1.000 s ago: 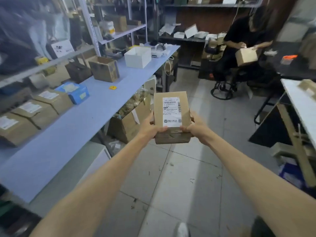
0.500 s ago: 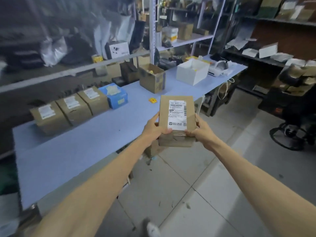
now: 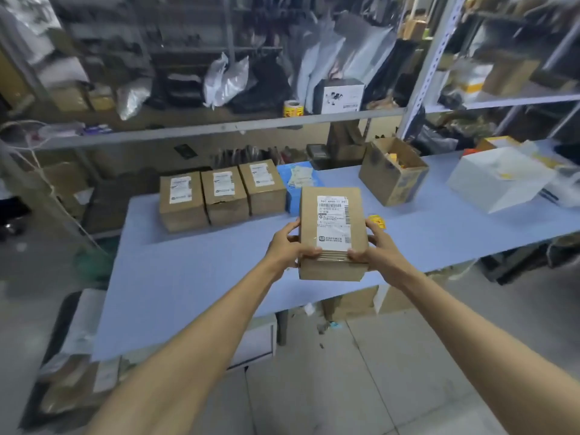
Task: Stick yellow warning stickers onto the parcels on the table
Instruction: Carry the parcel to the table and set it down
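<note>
I hold a brown cardboard parcel (image 3: pixel 332 233) with a white shipping label in both hands, above the front part of the blue table (image 3: pixel 194 271). My left hand (image 3: pixel 284 248) grips its left side and my right hand (image 3: pixel 376 249) grips its right side, thumbs on top. Three more labelled brown parcels (image 3: pixel 219 196) stand in a row at the table's back left. A yellow warning sticker (image 3: pixel 376 221) lies on the table just behind my right hand. A roll of yellow stickers (image 3: pixel 293 108) sits on the shelf above.
A blue box (image 3: pixel 298 183) stands beside the row of parcels. An open cardboard box (image 3: pixel 392 171) and a white box (image 3: pixel 499 180) stand further right on the table. Cluttered shelves (image 3: pixel 219 127) rise behind it. Tiled floor lies below.
My view has swung left to face the table. The parcel in both hands has moved from over the floor to above the table's front part.
</note>
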Demonstrator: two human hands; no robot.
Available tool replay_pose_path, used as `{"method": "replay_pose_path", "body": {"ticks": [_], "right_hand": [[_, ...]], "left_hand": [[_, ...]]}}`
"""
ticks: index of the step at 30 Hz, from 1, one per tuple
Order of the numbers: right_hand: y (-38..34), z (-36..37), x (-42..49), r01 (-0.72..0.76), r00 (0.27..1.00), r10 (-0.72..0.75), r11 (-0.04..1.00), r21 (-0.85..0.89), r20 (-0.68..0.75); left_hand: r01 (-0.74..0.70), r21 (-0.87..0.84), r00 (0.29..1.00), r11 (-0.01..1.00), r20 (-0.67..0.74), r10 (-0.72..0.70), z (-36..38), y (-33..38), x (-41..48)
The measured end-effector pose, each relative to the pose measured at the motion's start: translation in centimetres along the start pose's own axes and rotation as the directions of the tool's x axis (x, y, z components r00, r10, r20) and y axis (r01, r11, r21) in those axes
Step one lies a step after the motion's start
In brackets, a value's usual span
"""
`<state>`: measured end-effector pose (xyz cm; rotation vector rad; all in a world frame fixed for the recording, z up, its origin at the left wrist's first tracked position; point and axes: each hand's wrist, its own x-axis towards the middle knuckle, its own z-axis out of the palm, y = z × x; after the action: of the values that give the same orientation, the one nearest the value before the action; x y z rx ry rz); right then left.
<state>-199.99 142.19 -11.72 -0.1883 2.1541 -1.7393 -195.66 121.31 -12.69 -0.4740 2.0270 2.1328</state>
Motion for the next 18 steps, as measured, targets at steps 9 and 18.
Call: {"method": "replay_pose_path", "body": {"ticks": [9,18], "right_hand": [[2.0,2.8,12.9,-0.071,0.962,0.067,0.997,0.003,0.265],[4.4,3.8,21.0,-0.121,0.912,0.130,0.992,-0.047,0.390]], "left_hand": [[0.071,-0.062,0.972,0.996,-0.219,-0.083,-5.1,-1.9,7.2],[0.132,-0.139,0.924,0.981,-0.341,-0.172,-6.1,-2.6,12.3]]}}
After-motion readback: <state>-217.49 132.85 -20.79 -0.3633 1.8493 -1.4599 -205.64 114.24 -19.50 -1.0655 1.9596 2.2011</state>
